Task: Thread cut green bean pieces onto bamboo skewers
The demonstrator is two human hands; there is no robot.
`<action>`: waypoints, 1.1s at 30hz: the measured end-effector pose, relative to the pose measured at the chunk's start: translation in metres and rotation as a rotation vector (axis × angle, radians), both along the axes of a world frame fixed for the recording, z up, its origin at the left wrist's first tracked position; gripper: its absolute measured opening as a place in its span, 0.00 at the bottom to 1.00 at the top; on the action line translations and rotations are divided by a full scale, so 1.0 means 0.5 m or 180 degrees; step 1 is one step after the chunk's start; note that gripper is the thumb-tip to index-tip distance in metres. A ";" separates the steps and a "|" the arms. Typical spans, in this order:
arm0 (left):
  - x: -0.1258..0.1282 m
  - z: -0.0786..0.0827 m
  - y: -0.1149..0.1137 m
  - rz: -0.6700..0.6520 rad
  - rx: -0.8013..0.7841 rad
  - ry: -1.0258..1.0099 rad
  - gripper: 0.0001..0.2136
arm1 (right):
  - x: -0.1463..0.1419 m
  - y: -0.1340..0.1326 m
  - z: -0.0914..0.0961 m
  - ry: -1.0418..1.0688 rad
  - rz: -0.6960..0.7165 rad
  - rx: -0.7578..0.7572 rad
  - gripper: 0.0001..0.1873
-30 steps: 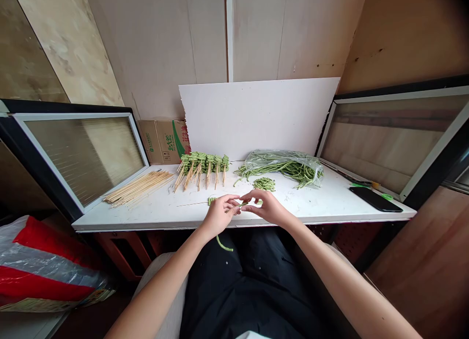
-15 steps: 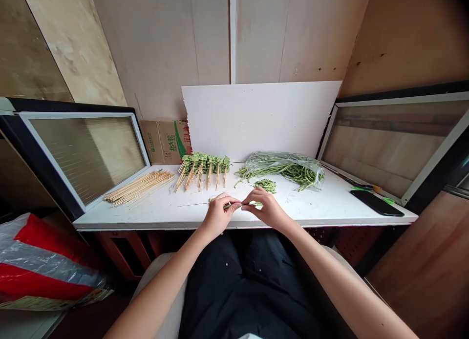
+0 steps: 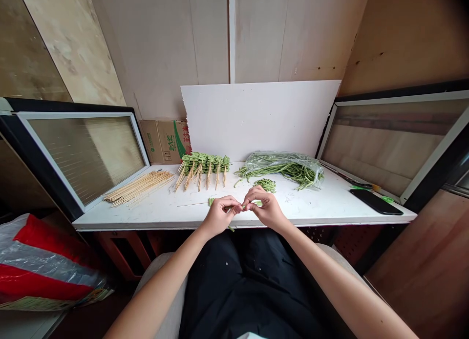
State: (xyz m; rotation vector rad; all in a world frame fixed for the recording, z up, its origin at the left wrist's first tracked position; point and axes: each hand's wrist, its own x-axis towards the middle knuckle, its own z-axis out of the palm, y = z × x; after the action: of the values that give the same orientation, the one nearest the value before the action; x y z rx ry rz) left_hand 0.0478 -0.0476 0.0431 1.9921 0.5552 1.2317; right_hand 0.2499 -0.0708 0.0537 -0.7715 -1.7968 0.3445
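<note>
A: Hands?
B: Two. Left hand [image 3: 220, 214] and right hand [image 3: 266, 208], over the near edge of the white desk [image 3: 311, 209], fingertips almost meeting.
A: Fingers?
B: Thumb and fingers pinched together on one bean, in both hands.
A: Bean [image 3: 231, 228], where?
B: Between the hands, largely hidden by them; one green end showed beneath the left hand.
A: Near the left hand?
B: One thin stick [image 3: 192, 204], flat on the desk, running up to a few short pieces [image 3: 211, 201].
A: Behind the right hand?
B: One heap of cut beans [image 3: 265, 184]; past it, one clear bag [image 3: 280, 156] of long beans [image 3: 287, 169].
A: Left side?
B: Bare sticks [image 3: 137, 188], one pile; filled sticks [image 3: 205, 162], stacked, just beside.
A: Far right?
B: One black phone [image 3: 375, 201], lying flat.
</note>
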 end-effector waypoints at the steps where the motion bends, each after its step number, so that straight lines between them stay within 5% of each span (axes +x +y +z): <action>1: 0.000 0.001 -0.001 -0.0096 -0.0065 -0.0048 0.19 | 0.003 0.006 -0.004 0.0055 0.0130 -0.0119 0.23; 5: -0.001 0.002 -0.001 -0.0225 -0.0182 -0.0103 0.20 | 0.032 0.034 -0.022 0.0096 0.0325 -0.0407 0.26; 13: -0.004 -0.007 0.011 0.0480 -0.0056 0.0213 0.17 | 0.161 0.105 -0.102 -0.1144 -0.1334 -0.0091 0.18; 21: -0.004 -0.014 0.013 0.0765 0.0129 0.0603 0.15 | 0.190 0.129 -0.151 -0.1517 -0.1113 -0.0249 0.10; 25: -0.004 -0.021 0.019 0.0743 0.0147 0.0740 0.15 | 0.170 0.117 -0.123 -0.0988 -0.0983 -0.0632 0.15; 29: 0.002 -0.026 0.016 0.0691 -0.0009 0.0497 0.13 | 0.122 0.075 -0.053 -0.0178 -0.0227 -0.1113 0.23; 33: 0.008 -0.026 0.006 0.0643 -0.0262 0.0270 0.18 | 0.062 0.021 0.006 -0.0506 0.0345 -0.1063 0.22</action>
State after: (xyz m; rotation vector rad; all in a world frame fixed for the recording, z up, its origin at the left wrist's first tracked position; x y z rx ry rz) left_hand 0.0520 -0.0448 0.0299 1.9629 0.8533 1.2260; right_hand 0.2807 -0.0604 0.0565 -0.9567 -1.9612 0.6838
